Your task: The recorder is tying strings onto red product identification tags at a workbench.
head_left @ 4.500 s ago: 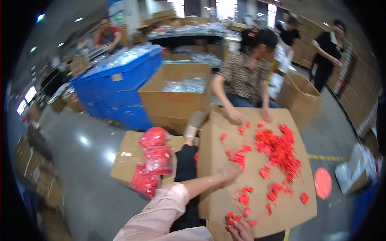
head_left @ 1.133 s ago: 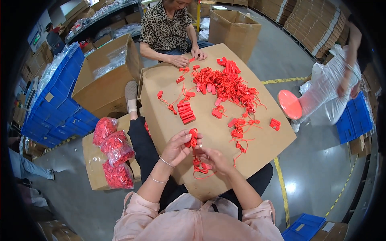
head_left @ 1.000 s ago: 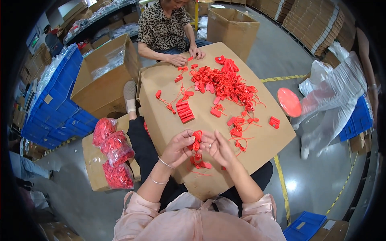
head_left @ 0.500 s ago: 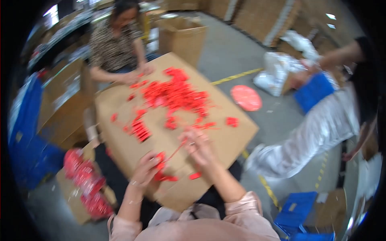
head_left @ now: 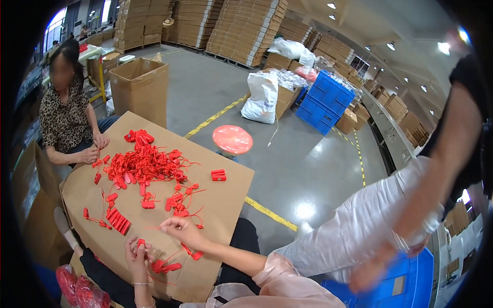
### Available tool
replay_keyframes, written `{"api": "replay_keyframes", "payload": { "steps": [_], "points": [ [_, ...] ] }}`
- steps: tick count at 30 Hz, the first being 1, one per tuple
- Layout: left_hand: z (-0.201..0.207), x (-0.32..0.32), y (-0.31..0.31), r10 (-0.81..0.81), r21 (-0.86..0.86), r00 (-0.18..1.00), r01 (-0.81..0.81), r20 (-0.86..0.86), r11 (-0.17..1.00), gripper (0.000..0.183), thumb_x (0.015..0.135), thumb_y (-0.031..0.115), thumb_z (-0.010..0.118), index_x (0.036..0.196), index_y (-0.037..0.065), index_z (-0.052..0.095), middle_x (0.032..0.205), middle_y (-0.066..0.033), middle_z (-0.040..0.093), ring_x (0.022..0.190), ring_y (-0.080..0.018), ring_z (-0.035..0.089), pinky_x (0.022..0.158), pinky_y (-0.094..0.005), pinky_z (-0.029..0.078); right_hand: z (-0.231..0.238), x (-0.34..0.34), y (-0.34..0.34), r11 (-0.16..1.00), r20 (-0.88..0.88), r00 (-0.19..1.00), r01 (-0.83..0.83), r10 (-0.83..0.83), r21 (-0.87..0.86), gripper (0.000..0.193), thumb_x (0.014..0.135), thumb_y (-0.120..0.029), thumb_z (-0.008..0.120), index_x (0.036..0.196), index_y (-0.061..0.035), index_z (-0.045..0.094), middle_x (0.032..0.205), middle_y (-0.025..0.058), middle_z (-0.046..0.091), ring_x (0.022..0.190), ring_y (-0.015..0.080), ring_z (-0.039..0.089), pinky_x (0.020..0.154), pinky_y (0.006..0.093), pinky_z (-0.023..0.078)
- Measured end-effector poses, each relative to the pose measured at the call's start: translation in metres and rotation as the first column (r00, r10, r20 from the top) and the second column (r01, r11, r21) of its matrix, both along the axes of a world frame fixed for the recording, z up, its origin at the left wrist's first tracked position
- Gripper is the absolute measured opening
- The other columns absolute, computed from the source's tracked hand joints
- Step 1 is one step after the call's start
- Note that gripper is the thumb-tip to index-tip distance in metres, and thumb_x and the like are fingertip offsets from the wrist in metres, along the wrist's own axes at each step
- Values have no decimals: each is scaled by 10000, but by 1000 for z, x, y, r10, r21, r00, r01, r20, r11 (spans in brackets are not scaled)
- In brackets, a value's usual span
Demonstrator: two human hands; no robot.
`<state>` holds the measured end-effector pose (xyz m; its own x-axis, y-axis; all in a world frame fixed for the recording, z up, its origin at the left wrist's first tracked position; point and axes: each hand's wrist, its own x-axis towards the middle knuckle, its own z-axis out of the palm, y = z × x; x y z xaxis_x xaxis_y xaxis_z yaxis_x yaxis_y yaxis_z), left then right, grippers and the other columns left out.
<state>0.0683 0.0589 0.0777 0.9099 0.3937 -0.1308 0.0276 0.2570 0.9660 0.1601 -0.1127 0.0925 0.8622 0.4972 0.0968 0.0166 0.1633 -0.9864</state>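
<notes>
Head view: we are sitting at a cardboard sheet point(head_left: 221, 200) used as a tabletop, sorting red plastic seal tags point(head_left: 146, 167). Our left hand point(head_left: 137, 255) is pinching one small red tag point(head_left: 140, 241) upright at its fingertips, its long axis running roughly away from us. Our right hand point(head_left: 181, 229) is lying partly curled by loose tags point(head_left: 177, 200); we cannot tell whether it is gripping one. A small bunch of tags point(head_left: 164, 266) is resting just beside our left hand near the sheet's front edge. In our judgement, the thin tails are likely to tangle, and a careless pull could be dragging neighbours over that edge.
</notes>
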Motion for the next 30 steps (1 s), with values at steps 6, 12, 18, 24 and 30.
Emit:
{"api": "replay_keyframes", "payload": {
  "steps": [6, 12, 18, 24, 30],
  "points": [
    [-8, -10, 0, -132, -76, 991, 132, 5, 988, 158, 893, 118, 460, 999, 28, 534, 742, -55, 574, 398, -67, 442, 358, -171, 350, 2, -32, 13, 981, 370, 924, -29, 99, -191, 104, 818, -97, 559, 883, -48, 623, 690, -3, 541, 574, 99, 483, 528, 238, 380],
    [-8, -13, -7, -208, 9, 977, 209, -54, 978, 188, 901, 187, 481, 820, 36, 559, 693, -37, 568, 399, -52, 443, 356, -163, 339, 3, -37, 8, 918, 484, 864, 69, 140, -390, 106, 804, -136, 566, 848, -43, 594, 726, 64, 548, 597, 179, 547, 531, 281, 429],
    [-14, -14, -7, -230, 31, 970, 233, -79, 972, 168, 888, 170, 501, 780, 48, 539, 677, -30, 576, 397, -38, 441, 332, -157, 311, 0, -37, 3, 902, 512, 850, 118, 124, -415, 103, 782, -145, 556, 791, -43, 558, 732, 76, 546, 606, 236, 573, 531, 336, 452],
    [-20, -16, -6, -225, 52, 969, 231, -102, 972, 152, 883, 155, 505, 781, 48, 539, 652, -18, 572, 391, -30, 430, 325, -155, 293, 0, -40, -1, 882, 502, 846, 88, 179, -463, 124, 784, -167, 567, 846, -61, 576, 778, 75, 549, 636, 242, 579, 552, 338, 459],
    [-4, -29, -11, -210, 56, 964, 221, -162, 974, 153, 884, 187, 514, 805, 66, 564, 549, 30, 486, 386, -30, 399, 354, -166, 287, 1, -46, 4, 900, 534, 824, 70, 192, -431, 134, 795, -185, 591, 866, -74, 614, 799, 81, 547, 695, 225, 583, 599, 331, 465]
  ]
}}
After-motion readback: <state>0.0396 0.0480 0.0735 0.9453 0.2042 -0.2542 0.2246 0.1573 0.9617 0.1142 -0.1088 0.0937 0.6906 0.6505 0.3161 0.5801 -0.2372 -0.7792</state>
